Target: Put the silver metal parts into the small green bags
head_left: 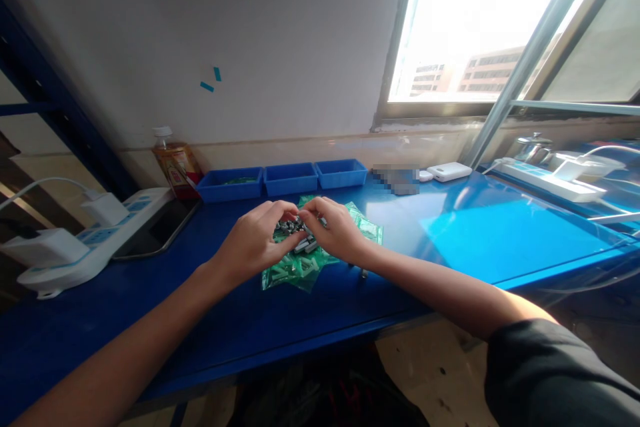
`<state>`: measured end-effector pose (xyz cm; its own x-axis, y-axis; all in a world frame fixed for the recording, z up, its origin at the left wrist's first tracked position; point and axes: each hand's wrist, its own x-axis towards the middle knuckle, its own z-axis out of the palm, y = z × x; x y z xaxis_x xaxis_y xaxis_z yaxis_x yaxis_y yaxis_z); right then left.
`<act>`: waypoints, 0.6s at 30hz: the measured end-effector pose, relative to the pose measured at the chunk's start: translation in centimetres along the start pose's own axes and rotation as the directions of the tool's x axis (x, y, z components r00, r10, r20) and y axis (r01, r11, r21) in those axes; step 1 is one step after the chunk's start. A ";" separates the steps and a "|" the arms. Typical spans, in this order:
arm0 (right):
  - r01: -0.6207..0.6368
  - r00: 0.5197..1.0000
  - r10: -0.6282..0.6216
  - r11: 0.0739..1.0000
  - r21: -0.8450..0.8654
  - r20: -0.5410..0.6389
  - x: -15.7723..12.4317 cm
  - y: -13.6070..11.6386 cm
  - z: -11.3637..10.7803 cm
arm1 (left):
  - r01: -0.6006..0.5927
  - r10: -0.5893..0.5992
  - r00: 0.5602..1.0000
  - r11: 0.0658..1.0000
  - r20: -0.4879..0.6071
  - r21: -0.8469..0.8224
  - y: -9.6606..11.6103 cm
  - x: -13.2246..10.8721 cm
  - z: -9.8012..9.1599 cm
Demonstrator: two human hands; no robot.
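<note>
Metal pieces [307,244] call for light fingertip handling over the green bags [295,271], left hand [256,233] and right hand [334,227] close together, their grip impossible to tell.

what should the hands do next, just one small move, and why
Probably lower the left hand and right hand slightly toward the pile of small silvery metal-looking pieces: their fingertips come together above it, and a small loose piece lies on the glossy blue tabletop below the right forearm, so anything dropped might scatter less. Whether they pinch something is unclear.
</note>
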<state>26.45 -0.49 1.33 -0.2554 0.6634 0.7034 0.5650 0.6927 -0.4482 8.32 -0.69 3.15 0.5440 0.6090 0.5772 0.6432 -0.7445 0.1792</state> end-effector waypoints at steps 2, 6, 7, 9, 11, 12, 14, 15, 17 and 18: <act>-0.031 0.999 0.031 0.999 0.033 0.011 -0.1 -0.1 0.3 | 0.028 -0.028 1.000 0.999 -0.004 0.018 0.0 0.0 0.1; -0.051 0.998 0.049 0.998 0.042 0.038 -0.2 -0.1 0.2 | 0.052 -0.051 0.999 0.998 -0.012 0.023 -0.1 0.1 0.1; -0.033 0.999 0.031 0.999 0.036 0.043 -0.2 0.0 0.1 | 0.054 -0.053 0.998 0.998 -0.015 0.021 -0.2 0.2 0.0; 0.047 0.998 -0.048 0.999 0.013 0.045 -0.2 0.1 -0.2 | 0.053 -0.053 0.999 0.999 -0.006 0.011 -0.3 0.2 -0.2; 0.160 0.986 -0.159 0.987 -0.030 0.051 -0.1 0.2 -0.6 | 0.043 -0.042 0.999 0.999 0.026 -0.013 -0.4 0.2 -0.4; 0.211 0.976 -0.208 0.976 -0.056 0.062 -0.1 0.3 -0.7 | 0.038 -0.036 0.998 0.999 0.049 -0.028 -0.4 0.2 -0.5; 0.276 0.960 -0.267 0.956 -0.099 0.088 0.0 0.4 -0.8 | 0.035 -0.030 0.995 0.998 0.092 -0.052 -0.3 0.2 -0.5; 0.291 0.955 -0.281 0.950 -0.114 0.097 0.0 0.4 -0.9 | 0.039 -0.032 0.993 0.998 0.114 -0.058 -0.2 0.2 -0.6; 0.309 0.949 -0.296 0.941 -0.138 0.106 0.0 0.4 -0.9 | 0.054 -0.044 0.987 0.997 0.155 -0.059 0.0 0.3 -0.6; 0.318 0.947 -0.304 0.937 -0.147 0.107 0.0 0.3 -0.9 | 0.064 -0.054 0.983 0.996 0.177 -0.054 0.1 0.3 -0.6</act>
<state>27.31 -0.47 1.67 -0.4976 0.4476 0.7430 0.5636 0.8179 -0.1153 8.22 -0.73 3.88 0.5956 0.6869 0.4164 0.6467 -0.7175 0.2588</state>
